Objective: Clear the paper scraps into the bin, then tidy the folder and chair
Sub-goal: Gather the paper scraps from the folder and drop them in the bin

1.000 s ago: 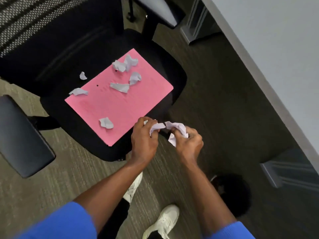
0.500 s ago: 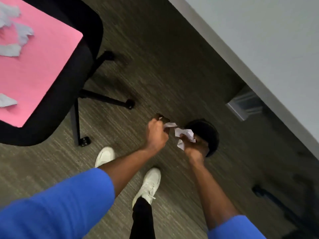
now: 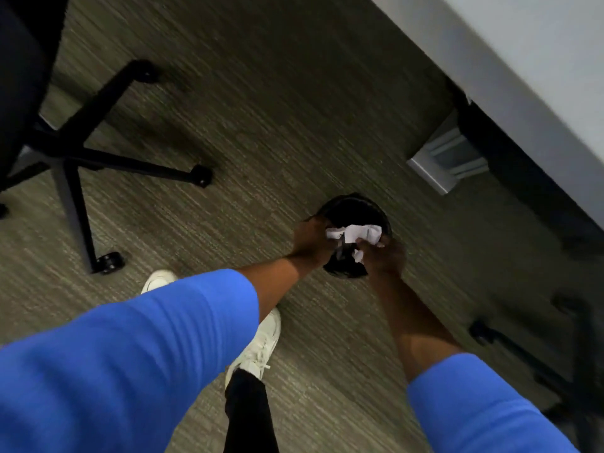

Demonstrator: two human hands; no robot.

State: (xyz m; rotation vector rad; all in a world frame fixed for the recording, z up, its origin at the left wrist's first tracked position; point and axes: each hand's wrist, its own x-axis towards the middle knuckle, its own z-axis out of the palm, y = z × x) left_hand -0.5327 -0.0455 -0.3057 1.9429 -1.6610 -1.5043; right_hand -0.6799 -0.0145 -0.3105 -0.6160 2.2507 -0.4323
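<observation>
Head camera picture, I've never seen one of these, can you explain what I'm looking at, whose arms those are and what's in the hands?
There is no machine here. The camera sits on a person's head and looks down, so the two arms in blue sleeves reaching in from the bottom belong to the wearer. Below them you see the person's white sneaker on a grey-brown carpet.

The left hand and right hand are together, each with a closed grip on crumpled white paper scraps. They hold the scraps right over a small round black bin standing on the floor.

At the left edge is the black wheeled base of an office chair. The pale slab across the top right is a desk top, with one of its grey feet underneath.
</observation>
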